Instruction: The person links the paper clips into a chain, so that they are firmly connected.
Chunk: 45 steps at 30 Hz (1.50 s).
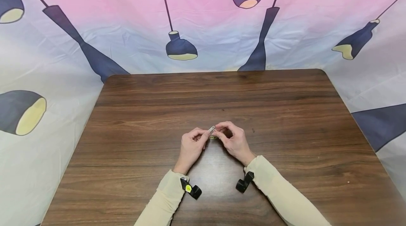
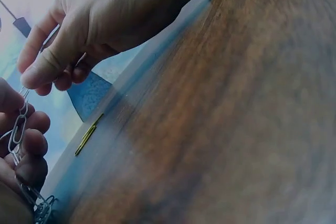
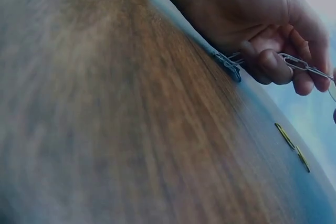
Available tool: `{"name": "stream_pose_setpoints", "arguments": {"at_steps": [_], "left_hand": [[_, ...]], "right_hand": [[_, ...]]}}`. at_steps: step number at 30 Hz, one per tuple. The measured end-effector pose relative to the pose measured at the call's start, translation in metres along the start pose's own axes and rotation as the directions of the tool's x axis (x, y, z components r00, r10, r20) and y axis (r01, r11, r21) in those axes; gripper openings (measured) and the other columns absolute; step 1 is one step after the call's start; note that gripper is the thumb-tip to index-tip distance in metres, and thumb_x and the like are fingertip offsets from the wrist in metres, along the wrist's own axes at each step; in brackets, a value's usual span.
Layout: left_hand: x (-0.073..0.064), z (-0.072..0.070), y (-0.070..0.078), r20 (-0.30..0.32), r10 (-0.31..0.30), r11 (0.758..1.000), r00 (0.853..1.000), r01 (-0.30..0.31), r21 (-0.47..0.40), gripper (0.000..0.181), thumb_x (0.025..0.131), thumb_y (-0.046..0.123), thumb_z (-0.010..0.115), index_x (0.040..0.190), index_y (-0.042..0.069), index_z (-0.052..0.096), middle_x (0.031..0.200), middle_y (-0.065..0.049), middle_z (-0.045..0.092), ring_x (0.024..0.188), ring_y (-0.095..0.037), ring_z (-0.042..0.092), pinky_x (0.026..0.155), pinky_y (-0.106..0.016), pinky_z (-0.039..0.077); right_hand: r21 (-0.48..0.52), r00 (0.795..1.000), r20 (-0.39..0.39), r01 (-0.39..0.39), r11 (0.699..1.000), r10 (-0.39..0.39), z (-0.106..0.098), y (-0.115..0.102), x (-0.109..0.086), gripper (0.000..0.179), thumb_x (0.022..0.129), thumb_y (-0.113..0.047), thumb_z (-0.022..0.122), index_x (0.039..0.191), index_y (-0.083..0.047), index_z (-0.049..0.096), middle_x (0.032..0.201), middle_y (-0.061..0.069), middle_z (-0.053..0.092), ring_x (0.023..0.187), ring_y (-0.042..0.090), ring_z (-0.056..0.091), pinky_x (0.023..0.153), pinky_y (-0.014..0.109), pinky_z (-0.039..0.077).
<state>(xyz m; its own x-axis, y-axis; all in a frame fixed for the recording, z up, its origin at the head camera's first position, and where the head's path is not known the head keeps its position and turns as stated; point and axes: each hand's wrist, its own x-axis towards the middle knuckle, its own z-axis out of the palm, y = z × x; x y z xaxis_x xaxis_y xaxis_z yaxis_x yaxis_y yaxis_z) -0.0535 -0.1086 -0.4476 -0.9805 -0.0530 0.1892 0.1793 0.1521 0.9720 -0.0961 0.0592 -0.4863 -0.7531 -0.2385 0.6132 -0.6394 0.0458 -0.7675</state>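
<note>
Nearest are two pale sleeves, each with a black wrist camera strapped at the cuff. Past them, above the table, the person's hands meet at a chain of silver paper clips. The left hand grips the chain: thumb and forefinger pinch it near its upper end, while the links below run across the other fingers and bunch in a tangle beneath the hand; whether that tangle touches the tabletop cannot be told. The right hand has thumb and forefinger closed on the wire at the chain's upper end, its other fingers bent. Below the hands, two yellow clips lie on the dark wood-grain surface, end to end and close together. Beyond the table's far edge hangs a pink-and-blue cloth printed with dark lamps.
</note>
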Motion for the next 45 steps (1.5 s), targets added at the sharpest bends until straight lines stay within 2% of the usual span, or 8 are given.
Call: {"name": "stream_pose_setpoints", "arguments": {"at_steps": [6,9,14,19,24,31,39,45], "left_hand": [[0.000,0.000,0.001,-0.002,-0.053,0.998,0.999,0.053,-0.032,0.015,0.093,0.003,0.063,0.089,-0.010,0.068,0.065,-0.030,0.060,0.050,-0.023,0.053,0.044,-0.015,0.035],[0.000,0.000,0.000,-0.001,-0.057,0.997,0.998,0.057,-0.054,0.015,0.094,0.002,0.062,0.091,-0.011,0.066,0.064,-0.031,0.058,0.052,-0.033,0.053,0.045,-0.016,0.036],[0.001,-0.001,0.000,0.016,-0.061,0.996,0.998,0.062,-0.063,0.016,0.094,0.003,0.063,0.091,-0.012,0.065,0.063,-0.029,0.057,0.048,-0.017,0.049,0.044,-0.015,0.032],[0.000,-0.001,0.001,0.092,-0.083,0.995,0.992,0.088,-0.048,0.020,0.094,0.007,0.063,0.092,-0.013,0.065,0.063,-0.025,0.057,0.046,-0.004,0.039,0.042,-0.017,0.026],[0.000,-0.002,0.004,0.130,-0.111,0.993,0.985,0.116,-0.035,0.020,0.095,0.007,0.062,0.096,-0.012,0.067,0.064,-0.024,0.057,0.047,-0.004,0.039,0.043,-0.018,0.027],[0.002,-0.003,0.006,0.163,-0.134,0.990,0.977,0.138,-0.011,0.019,0.096,0.004,0.056,0.100,-0.012,0.066,0.060,-0.022,0.054,0.047,-0.006,0.042,0.044,-0.018,0.029],[0.003,-0.002,0.002,0.211,-0.110,0.992,0.971,0.121,-0.040,0.021,0.096,0.008,0.061,0.103,-0.011,0.067,0.047,-0.003,0.047,0.041,-0.009,0.042,0.041,-0.020,0.031],[0.003,-0.002,0.000,0.110,-0.105,0.992,0.988,0.111,-0.053,0.020,0.096,0.006,0.061,0.098,-0.013,0.066,0.050,-0.020,0.051,0.039,-0.011,0.042,0.040,-0.018,0.030]], "right_hand": [[0.070,1.000,-0.009,-0.016,0.997,0.017,-0.001,-0.023,0.007,0.030,0.070,0.021,0.074,0.095,0.011,0.061,0.077,0.020,0.065,0.056,0.032,0.060,0.049,0.032,0.051],[0.045,1.000,0.012,0.011,0.999,-0.011,-0.001,-0.027,0.009,0.028,0.072,0.023,0.071,0.096,0.011,0.062,0.078,0.020,0.064,0.058,0.032,0.061,0.050,0.031,0.051],[-0.046,0.999,0.038,0.039,0.998,-0.037,-0.001,-0.029,0.011,0.033,0.077,0.022,0.068,0.108,0.012,0.063,0.084,0.018,0.063,0.067,0.029,0.061,0.056,0.030,0.051],[-0.030,0.992,0.068,-0.100,0.994,0.102,-0.004,-0.031,0.010,0.021,0.088,0.012,0.063,0.107,0.006,0.066,0.085,0.018,0.063,0.066,0.027,0.058,0.058,0.029,0.049],[0.042,0.961,0.104,-0.263,0.964,0.257,-0.006,-0.033,0.010,0.010,0.095,0.002,0.058,0.101,0.006,0.065,0.077,0.024,0.058,0.062,0.030,0.052,0.055,0.023,0.044],[0.112,0.931,0.050,-0.366,0.924,0.363,-0.006,-0.029,0.010,0.011,0.097,-0.001,0.056,0.098,0.007,0.064,0.072,0.029,0.054,0.062,0.040,0.049,0.053,0.021,0.042],[0.100,0.968,0.064,-0.248,0.964,0.242,-0.007,-0.028,0.008,0.011,0.094,0.005,0.058,0.101,0.004,0.066,0.079,0.025,0.057,0.060,0.031,0.051,0.053,0.021,0.043],[0.000,0.992,0.057,-0.115,0.993,0.115,-0.006,-0.028,0.009,0.023,0.091,0.012,0.057,0.113,0.009,0.066,0.091,0.021,0.058,0.071,0.030,0.054,0.065,0.020,0.045]]}}
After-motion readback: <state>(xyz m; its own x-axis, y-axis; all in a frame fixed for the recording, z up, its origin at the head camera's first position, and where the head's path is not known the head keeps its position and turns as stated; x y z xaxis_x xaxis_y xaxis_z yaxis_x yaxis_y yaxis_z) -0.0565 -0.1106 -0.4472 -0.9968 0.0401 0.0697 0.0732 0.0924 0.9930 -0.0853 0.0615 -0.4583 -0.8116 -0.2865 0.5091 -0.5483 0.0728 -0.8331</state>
